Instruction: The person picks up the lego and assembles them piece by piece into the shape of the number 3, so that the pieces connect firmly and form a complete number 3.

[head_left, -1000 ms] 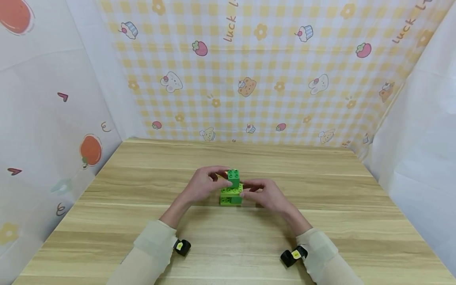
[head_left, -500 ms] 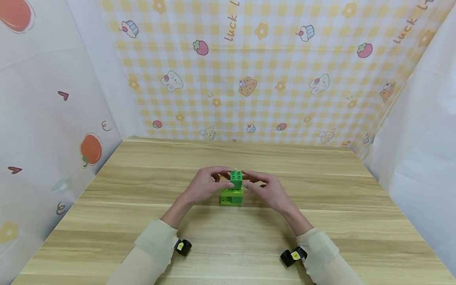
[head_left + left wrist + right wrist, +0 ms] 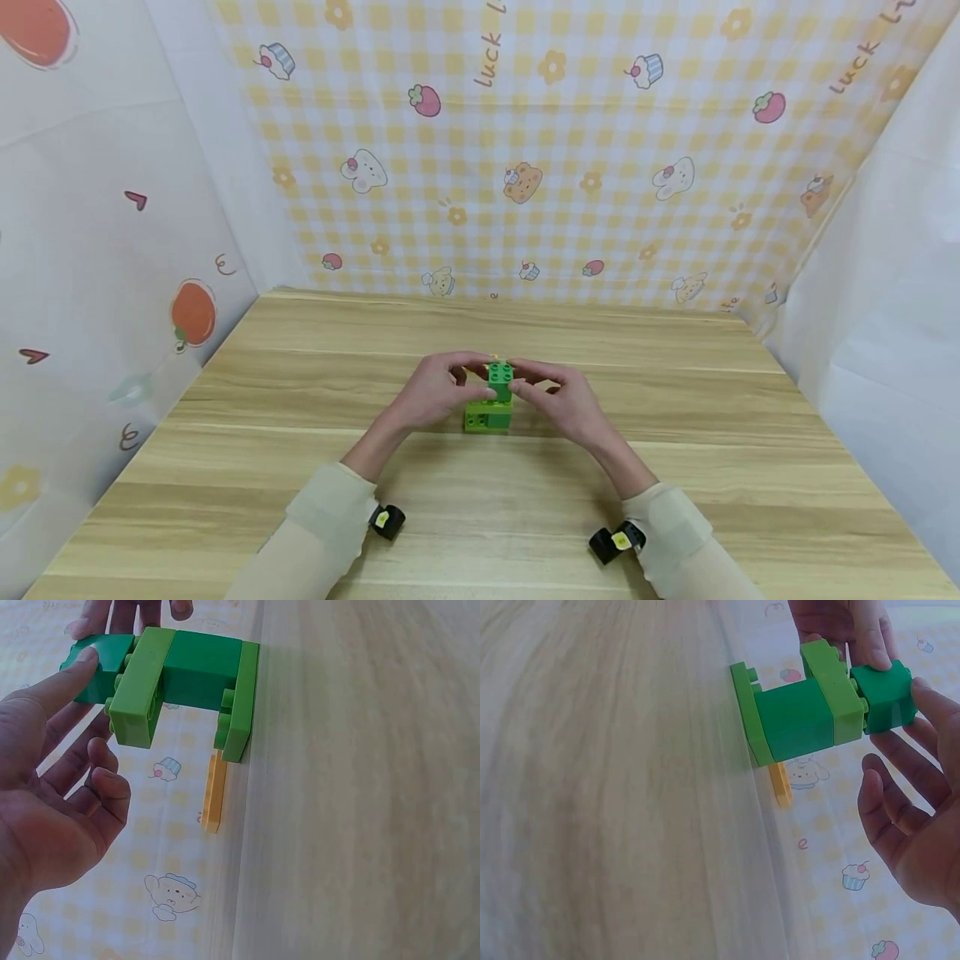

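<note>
Green blocks look like smooth, slightly glossy plastic; the tabletop, wood

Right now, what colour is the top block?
The top block is green, darker than the lime block beneath; the right wrist view shows it best.

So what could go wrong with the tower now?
The top brick might sit crooked or pop off: studs show between it and the lime brick below, so it may not be pushed fully down. The lime brick also sticks out past the dark brick under it, so a bump there from the left hand could pull it loose.
</note>
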`<action>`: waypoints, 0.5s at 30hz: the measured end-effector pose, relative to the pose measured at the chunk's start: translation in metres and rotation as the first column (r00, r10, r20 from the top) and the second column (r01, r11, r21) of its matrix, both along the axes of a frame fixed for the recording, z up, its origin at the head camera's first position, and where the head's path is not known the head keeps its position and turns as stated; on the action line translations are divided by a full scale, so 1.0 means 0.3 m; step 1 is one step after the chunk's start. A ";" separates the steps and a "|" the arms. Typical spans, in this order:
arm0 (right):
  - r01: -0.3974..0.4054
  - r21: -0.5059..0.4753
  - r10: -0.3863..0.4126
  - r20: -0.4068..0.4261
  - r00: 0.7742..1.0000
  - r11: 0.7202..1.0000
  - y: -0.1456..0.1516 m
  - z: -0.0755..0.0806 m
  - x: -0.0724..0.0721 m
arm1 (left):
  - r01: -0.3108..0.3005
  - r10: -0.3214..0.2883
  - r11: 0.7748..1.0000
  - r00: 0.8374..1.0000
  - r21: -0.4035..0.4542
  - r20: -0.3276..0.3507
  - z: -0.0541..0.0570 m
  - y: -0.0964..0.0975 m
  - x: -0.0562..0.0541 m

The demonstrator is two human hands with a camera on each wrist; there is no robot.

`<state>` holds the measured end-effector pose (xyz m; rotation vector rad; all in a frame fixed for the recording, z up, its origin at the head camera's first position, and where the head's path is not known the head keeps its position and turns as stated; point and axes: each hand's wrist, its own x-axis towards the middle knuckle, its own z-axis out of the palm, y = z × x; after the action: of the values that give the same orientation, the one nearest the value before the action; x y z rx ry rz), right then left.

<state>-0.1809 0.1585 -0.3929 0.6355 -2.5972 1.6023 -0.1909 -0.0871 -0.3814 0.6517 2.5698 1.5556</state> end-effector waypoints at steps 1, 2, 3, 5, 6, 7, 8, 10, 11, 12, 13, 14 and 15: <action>0.001 -0.001 -0.001 -0.003 1.000 1.000 0.000 0.001 0.000 | -0.004 0.004 1.000 1.000 -0.001 0.001 0.000 0.001 0.000; 0.001 -0.001 -0.001 -0.005 1.000 1.000 0.000 0.003 0.000 | -0.007 0.007 1.000 1.000 -0.001 0.001 0.001 0.001 0.000; 0.001 0.000 -0.001 -0.007 1.000 1.000 0.000 0.004 0.001 | -0.010 0.010 1.000 1.000 -0.004 0.001 0.001 0.002 0.000; 0.001 0.002 -0.001 -0.008 1.000 1.000 0.000 0.007 0.002 | -0.011 0.011 1.000 1.000 -0.007 -0.001 0.002 0.003 0.001; 0.002 0.003 -0.002 -0.007 1.000 1.000 -0.001 0.008 0.002 | -0.011 0.011 1.000 1.000 -0.007 -0.002 0.002 0.003 0.001; 0.003 0.004 -0.003 -0.007 1.000 1.000 -0.001 0.010 0.003 | -0.011 0.011 1.000 1.000 -0.007 -0.001 0.002 0.004 0.001; 0.004 0.005 -0.004 -0.006 1.000 1.000 -0.001 0.011 0.003 | -0.011 0.011 1.000 1.000 -0.008 -0.003 0.002 0.004 0.002; 0.005 0.007 -0.005 -0.007 1.000 1.000 0.000 0.012 0.005 | -0.008 0.008 1.000 1.000 -0.007 -0.001 0.003 0.006 0.003; 0.007 0.007 -0.007 -0.008 1.000 1.000 0.000 0.013 0.005 | -0.006 0.006 1.000 1.000 -0.005 0.001 0.003 0.007 0.003; 0.007 0.006 -0.007 -0.009 1.000 1.000 0.000 0.013 0.005 | -0.005 0.005 1.000 1.000 -0.003 0.003 0.003 0.008 0.004; 0.007 0.006 -0.007 -0.010 1.000 1.000 0.001 0.013 0.006 | -0.003 0.003 1.000 1.000 -0.003 0.004 0.004 0.008 0.005; 0.007 0.005 -0.007 -0.012 1.000 1.000 0.001 0.012 0.006 | 0.000 0.000 1.000 1.000 -0.001 0.004 0.005 0.008 0.006; 0.007 0.004 -0.007 -0.012 1.000 1.000 0.001 0.012 0.006 | 0.003 -0.003 1.000 1.000 0.000 0.007 0.005 0.008 0.007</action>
<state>-0.1791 0.1589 -0.3893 0.6338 -2.5913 1.5869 -0.1888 -0.0847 -0.3798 0.6491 2.5625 1.5549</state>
